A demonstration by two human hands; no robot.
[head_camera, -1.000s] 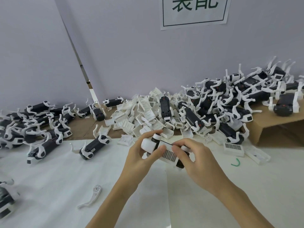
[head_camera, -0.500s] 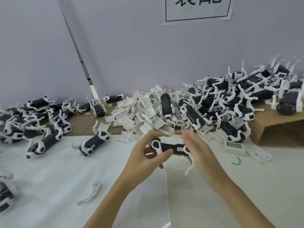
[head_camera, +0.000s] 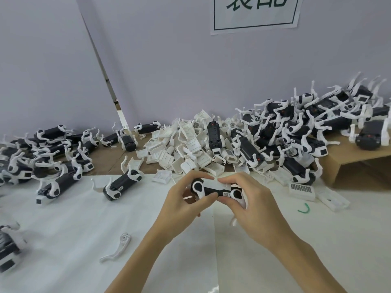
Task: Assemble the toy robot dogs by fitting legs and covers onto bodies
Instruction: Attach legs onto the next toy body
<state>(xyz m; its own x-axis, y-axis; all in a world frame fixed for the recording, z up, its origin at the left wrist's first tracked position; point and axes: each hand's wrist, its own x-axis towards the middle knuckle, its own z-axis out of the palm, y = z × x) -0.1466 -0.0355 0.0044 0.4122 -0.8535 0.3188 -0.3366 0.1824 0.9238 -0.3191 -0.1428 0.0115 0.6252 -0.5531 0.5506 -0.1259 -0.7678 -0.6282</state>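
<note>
covering white table, lilac wall

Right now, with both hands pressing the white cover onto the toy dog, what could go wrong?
1. The left hand and right hand hold the toy dog in the air above the table; if the white cover sits crooked, hard pressing may bend its clips.
2. A thin white leg hangs below the right hand and could snap or pop off.
3. The loose leg lies near the left forearm and might be swept away.
</note>
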